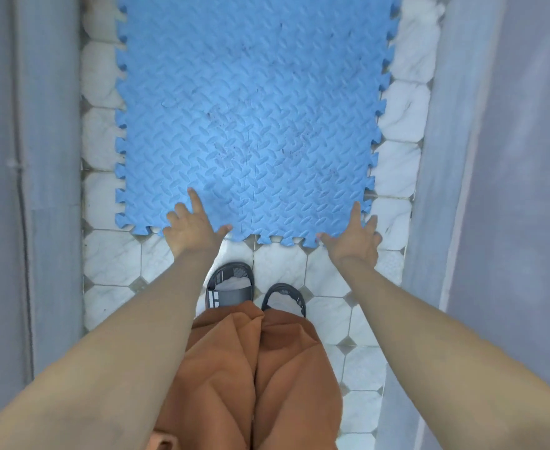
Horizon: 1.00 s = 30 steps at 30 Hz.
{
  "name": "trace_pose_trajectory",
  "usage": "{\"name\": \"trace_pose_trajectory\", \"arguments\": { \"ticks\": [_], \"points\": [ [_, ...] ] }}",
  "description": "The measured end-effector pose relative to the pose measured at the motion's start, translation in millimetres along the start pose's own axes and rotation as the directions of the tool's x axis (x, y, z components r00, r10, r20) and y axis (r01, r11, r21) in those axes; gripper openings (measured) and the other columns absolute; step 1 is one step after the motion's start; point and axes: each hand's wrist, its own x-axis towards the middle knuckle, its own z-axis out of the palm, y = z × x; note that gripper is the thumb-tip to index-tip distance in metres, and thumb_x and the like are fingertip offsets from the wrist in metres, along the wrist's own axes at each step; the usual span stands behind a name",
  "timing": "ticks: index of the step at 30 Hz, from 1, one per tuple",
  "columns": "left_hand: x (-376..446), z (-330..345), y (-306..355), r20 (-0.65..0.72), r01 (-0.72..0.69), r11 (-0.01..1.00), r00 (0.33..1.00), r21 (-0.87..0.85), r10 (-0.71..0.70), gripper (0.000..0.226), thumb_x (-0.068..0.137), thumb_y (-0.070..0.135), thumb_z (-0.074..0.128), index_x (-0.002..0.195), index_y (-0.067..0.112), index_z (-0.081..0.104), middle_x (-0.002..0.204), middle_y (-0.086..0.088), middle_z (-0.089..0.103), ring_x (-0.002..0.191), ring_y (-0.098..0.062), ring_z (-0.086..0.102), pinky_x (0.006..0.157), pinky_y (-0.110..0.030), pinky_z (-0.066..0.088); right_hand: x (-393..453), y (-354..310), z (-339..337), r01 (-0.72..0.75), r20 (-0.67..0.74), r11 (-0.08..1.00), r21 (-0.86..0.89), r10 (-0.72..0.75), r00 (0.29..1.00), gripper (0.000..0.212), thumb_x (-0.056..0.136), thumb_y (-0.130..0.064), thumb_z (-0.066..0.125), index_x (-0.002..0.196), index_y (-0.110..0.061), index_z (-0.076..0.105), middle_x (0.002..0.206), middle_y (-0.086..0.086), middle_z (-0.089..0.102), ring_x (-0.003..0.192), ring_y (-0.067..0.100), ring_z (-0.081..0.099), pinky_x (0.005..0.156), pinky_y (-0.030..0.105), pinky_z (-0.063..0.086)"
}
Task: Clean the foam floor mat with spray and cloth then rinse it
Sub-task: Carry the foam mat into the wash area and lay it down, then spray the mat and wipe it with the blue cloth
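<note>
Your left hand (pixel 191 228) and right hand (pixel 355 237) rest with fingers spread and straight on the near edge of the blue foam mat (pixel 250 108), gripping nothing; grey sandals (pixel 229 285) stand just below it.

— What is the floor (pixel 325 264) like?
— It has white tiles with a marble look. Small grey squares sit at the corners where the tiles meet.
— And the sides?
— A pale grey-blue wall (pixel 4 157) stands on the left, and another wall (pixel 520 157) on the right. The floor is a narrow strip between them.
— Is it bright?
— Yes, the light is soft and cool.
</note>
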Motion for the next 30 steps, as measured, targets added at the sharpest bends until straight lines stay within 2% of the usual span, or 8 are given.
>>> {"name": "trace_pose_trajectory", "arguments": {
  "ticks": [8, 14, 16, 17, 19, 21, 26, 30],
  "points": [
    [-117, -226, -34, -0.196, -0.079, 0.996, 0.978, -0.031, 0.072, 0.099, 0.083, 0.069, 0.044, 0.151, 0.014, -0.003, 0.129, -0.010, 0.043, 0.111, -0.026, 0.048, 0.087, -0.035, 0.046, -137, -36, -217, 0.145, -0.125, 0.989, 0.036, -0.139, 0.982, 0.093, 0.085, -0.048, 0.068, 0.154, -0.038, 0.008, 0.160, 0.011, 0.014, 0.141, 0.034, 0.024, 0.104, 0.047, 0.041],
    [-259, -388, -43, -0.347, -0.182, 0.981, 0.926, -0.068, 0.148, 0.094, 0.086, 0.069, 0.039, 0.152, 0.015, -0.001, 0.128, -0.006, 0.045, 0.111, -0.022, 0.051, 0.083, -0.030, 0.046, -274, -37, -375, 0.255, -0.270, 0.958, 0.132, -0.213, 0.939, 0.094, 0.084, -0.048, 0.069, 0.154, -0.037, 0.008, 0.161, 0.011, 0.016, 0.140, 0.034, 0.029, 0.104, 0.042, 0.041],
    [-286, -449, -50, -0.422, -0.201, 0.974, 0.896, -0.105, 0.139, 0.096, 0.082, 0.067, 0.050, 0.152, 0.012, 0.012, 0.121, -0.008, 0.051, 0.103, -0.023, 0.056, 0.076, -0.032, 0.049, -315, -56, -427, 0.302, -0.315, 0.939, 0.162, -0.241, 0.918, 0.097, 0.083, -0.051, 0.069, 0.154, -0.038, 0.005, 0.162, 0.010, 0.015, 0.142, 0.034, 0.029, 0.106, 0.042, 0.039],
    [-301, -480, -55, -0.453, -0.220, 0.963, 0.882, -0.156, 0.128, 0.099, 0.074, 0.064, 0.064, 0.148, 0.009, 0.029, 0.109, -0.011, 0.057, 0.091, -0.027, 0.061, 0.067, -0.036, 0.051, -336, -65, -452, 0.329, -0.349, 0.928, 0.173, -0.255, 0.902, 0.098, 0.082, -0.052, 0.069, 0.155, -0.038, 0.004, 0.162, 0.009, 0.014, 0.142, 0.033, 0.029, 0.106, 0.041, 0.039],
    [-313, -529, -61, -0.560, -0.314, 0.924, 0.815, -0.216, 0.146, 0.096, 0.049, 0.051, 0.088, 0.127, 0.003, 0.058, 0.083, -0.015, 0.060, 0.064, -0.033, 0.062, 0.049, -0.037, 0.050, -365, -85, -499, 0.407, -0.423, 0.893, 0.192, -0.299, 0.856, 0.099, 0.082, -0.054, 0.068, 0.154, -0.039, 0.002, 0.163, 0.008, 0.013, 0.143, 0.031, 0.029, 0.106, 0.042, 0.040],
    [-317, -584, -61, -0.674, -0.385, 0.900, 0.722, -0.202, 0.158, 0.088, 0.047, 0.042, 0.091, 0.119, 0.000, 0.063, 0.080, -0.016, 0.060, 0.060, -0.035, 0.059, 0.046, -0.037, 0.050, -386, -108, -548, 0.500, -0.503, 0.842, 0.204, -0.348, 0.792, 0.099, 0.082, -0.056, 0.067, 0.154, -0.040, 0.001, 0.162, 0.009, 0.014, 0.144, 0.029, 0.027, 0.105, 0.041, 0.039],
    [-314, -711, -48, -0.808, -0.463, 0.886, 0.531, -0.023, 0.257, 0.073, 0.072, 0.039, 0.078, 0.131, 0.004, 0.054, 0.106, -0.015, 0.064, 0.094, -0.034, 0.063, 0.076, -0.043, 0.055, -405, -173, -664, 0.713, -0.702, 0.652, 0.259, -0.380, 0.603, 0.097, 0.082, -0.050, 0.071, 0.155, -0.030, 0.010, 0.160, 0.006, 0.021, 0.146, 0.026, 0.022, 0.112, 0.042, 0.031],
    [-278, -770, -26, -0.869, -0.489, 0.866, 0.380, 0.104, 0.319, 0.062, 0.070, 0.030, 0.080, 0.124, 0.007, 0.060, 0.116, -0.014, 0.065, 0.100, -0.034, 0.063, 0.085, -0.043, 0.052, -380, -233, -740, 0.774, -0.768, 0.546, 0.320, -0.329, 0.549, 0.101, 0.078, -0.044, 0.077, 0.154, -0.017, 0.017, 0.157, 0.010, 0.029, 0.143, 0.028, 0.027, 0.111, 0.040, 0.029]
  ]
}}
